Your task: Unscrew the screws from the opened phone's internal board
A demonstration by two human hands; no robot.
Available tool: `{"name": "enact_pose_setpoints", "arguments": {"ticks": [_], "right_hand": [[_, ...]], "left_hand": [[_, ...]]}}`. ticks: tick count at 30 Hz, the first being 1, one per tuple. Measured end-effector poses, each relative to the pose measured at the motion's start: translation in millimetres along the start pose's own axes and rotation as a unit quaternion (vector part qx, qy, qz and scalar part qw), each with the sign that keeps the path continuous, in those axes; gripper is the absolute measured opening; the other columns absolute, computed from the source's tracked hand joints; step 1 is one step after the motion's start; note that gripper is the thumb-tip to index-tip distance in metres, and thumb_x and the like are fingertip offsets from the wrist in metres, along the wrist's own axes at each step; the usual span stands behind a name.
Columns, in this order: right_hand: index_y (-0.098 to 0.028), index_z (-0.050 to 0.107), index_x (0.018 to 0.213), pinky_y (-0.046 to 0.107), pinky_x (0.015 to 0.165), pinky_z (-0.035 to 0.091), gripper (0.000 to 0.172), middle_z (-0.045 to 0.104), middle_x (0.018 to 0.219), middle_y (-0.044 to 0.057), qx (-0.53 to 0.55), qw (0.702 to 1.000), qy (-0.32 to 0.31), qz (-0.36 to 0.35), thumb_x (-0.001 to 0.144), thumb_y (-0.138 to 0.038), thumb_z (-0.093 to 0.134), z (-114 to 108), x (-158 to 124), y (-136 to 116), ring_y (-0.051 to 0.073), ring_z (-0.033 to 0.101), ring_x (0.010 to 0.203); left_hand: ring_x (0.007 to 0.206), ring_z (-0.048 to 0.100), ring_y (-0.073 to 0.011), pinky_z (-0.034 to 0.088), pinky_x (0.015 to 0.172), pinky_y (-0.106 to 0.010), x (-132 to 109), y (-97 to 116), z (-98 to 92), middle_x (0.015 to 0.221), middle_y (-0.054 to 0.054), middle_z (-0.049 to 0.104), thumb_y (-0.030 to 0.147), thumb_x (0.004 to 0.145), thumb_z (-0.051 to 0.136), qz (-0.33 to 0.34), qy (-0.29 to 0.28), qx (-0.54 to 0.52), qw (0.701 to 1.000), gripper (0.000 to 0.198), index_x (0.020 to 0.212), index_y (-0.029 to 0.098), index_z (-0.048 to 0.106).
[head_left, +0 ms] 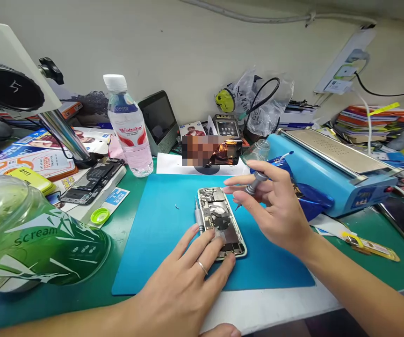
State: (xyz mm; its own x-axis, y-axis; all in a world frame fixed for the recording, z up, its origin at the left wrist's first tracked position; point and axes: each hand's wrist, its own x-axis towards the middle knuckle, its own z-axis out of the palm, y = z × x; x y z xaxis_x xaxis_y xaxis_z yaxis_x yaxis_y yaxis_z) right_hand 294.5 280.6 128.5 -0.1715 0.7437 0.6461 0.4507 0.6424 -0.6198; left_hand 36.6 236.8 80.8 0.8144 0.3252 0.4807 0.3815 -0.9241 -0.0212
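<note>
An opened phone (230, 241) lies on the blue mat (153, 224), its inner parts exposed. My left hand (191, 276) rests over the phone's lower left part with fingers stretched out, fingertips touching it; a ring circles one finger. Above the phone's right side, my right hand (275, 201) grips a small grey screwdriver (254, 183) between its fingers, tilted, the tip pointing down to the left and apart from the phone. A second grey screwdriver (198, 217) lies along the phone's left edge, partly behind my left fingers. A tiny dark bit (176, 206) sits on the mat.
At left stand a green cup (61, 248), a water bottle (128, 131) and a microscope-like stand (65, 135) beside phone parts (91, 180). A blue machine (328, 168) is at right, near a yellow cutter (373, 245). Behind the mat, a propped phone (228, 152) shows a picture.
</note>
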Motion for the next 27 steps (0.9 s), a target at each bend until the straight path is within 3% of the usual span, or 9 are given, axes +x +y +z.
{"name": "enact_pose_setpoints", "arguments": {"ticks": [3,6,11,14,17,19,23,27], "right_hand": [[-0.035,0.053,0.145,0.030,0.069,0.075,0.042,0.088,0.118,0.002,0.024,0.999,0.014,-0.023,0.112,-0.019,0.073,6,-7,3,0.022,0.092,0.097],[-0.038,0.054,0.145,0.032,0.073,0.078,0.041,0.086,0.114,0.000,0.052,0.998,0.026,-0.017,0.114,-0.016,0.070,11,-19,-1,0.021,0.092,0.094],[-0.041,0.056,0.150,0.038,0.081,0.081,0.049,0.085,0.114,0.000,0.093,0.996,0.013,-0.001,0.113,-0.012,0.068,13,-29,-12,0.020,0.090,0.090],[-0.043,0.056,0.155,0.040,0.083,0.081,0.056,0.086,0.119,0.001,0.123,0.992,0.002,0.006,0.112,-0.010,0.069,13,-32,-15,0.021,0.090,0.096],[-0.045,0.056,0.160,0.039,0.092,0.081,0.061,0.087,0.124,0.000,0.141,0.990,-0.006,0.018,0.112,-0.009,0.069,12,-37,-14,0.019,0.090,0.102],[-0.045,0.055,0.162,0.037,0.094,0.080,0.063,0.087,0.126,-0.001,0.138,0.990,-0.010,0.028,0.112,-0.008,0.069,11,-39,-14,0.018,0.090,0.103],[-0.044,0.059,0.158,0.038,0.088,0.081,0.063,0.087,0.122,-0.001,0.131,0.991,-0.010,0.032,0.110,-0.005,0.068,11,-41,-16,0.020,0.089,0.102],[-0.043,0.060,0.152,0.039,0.085,0.081,0.060,0.088,0.117,0.000,0.115,0.993,-0.004,0.030,0.108,-0.004,0.070,13,-39,-19,0.021,0.089,0.098]], "left_hand": [[0.115,0.070,-0.0264,0.049,0.119,-0.044,4,3,4.2,0.116,-0.009,0.078,0.065,0.124,0.032,0.001,0.082,-0.001,0.997,0.067,0.142,0.012,0.070],[0.087,0.062,-0.0232,0.052,0.088,-0.042,5,5,4.6,0.096,-0.004,0.070,0.057,0.127,0.023,-0.011,0.093,-0.002,0.996,0.066,0.135,0.011,0.071],[0.086,0.058,-0.0232,0.048,0.080,-0.041,3,4,0.2,0.098,-0.004,0.068,0.064,0.124,0.034,-0.017,0.024,-0.003,1.000,0.068,0.142,0.009,0.068],[0.085,0.055,-0.0231,0.046,0.077,-0.040,3,4,0.8,0.096,-0.003,0.066,0.064,0.122,0.044,-0.018,0.020,0.000,1.000,0.063,0.143,0.009,0.067],[0.080,0.054,-0.0224,0.045,0.074,-0.039,4,4,2.1,0.091,-0.001,0.065,0.042,0.125,0.038,-0.026,0.044,0.008,0.999,0.045,0.139,0.010,0.067],[0.075,0.054,-0.0215,0.045,0.071,-0.038,6,4,2.1,0.086,0.000,0.065,0.033,0.127,0.029,-0.029,0.050,0.015,0.998,0.045,0.136,0.012,0.068],[0.070,0.056,-0.0201,0.044,0.064,-0.038,8,2,-0.3,0.083,0.001,0.067,0.032,0.128,0.022,-0.028,0.047,0.010,0.998,0.051,0.135,0.012,0.068],[0.071,0.061,-0.0179,0.045,0.065,-0.037,6,1,-2.9,0.084,0.002,0.070,0.048,0.129,0.024,-0.035,0.032,-0.018,0.999,0.058,0.138,0.011,0.067]]}}
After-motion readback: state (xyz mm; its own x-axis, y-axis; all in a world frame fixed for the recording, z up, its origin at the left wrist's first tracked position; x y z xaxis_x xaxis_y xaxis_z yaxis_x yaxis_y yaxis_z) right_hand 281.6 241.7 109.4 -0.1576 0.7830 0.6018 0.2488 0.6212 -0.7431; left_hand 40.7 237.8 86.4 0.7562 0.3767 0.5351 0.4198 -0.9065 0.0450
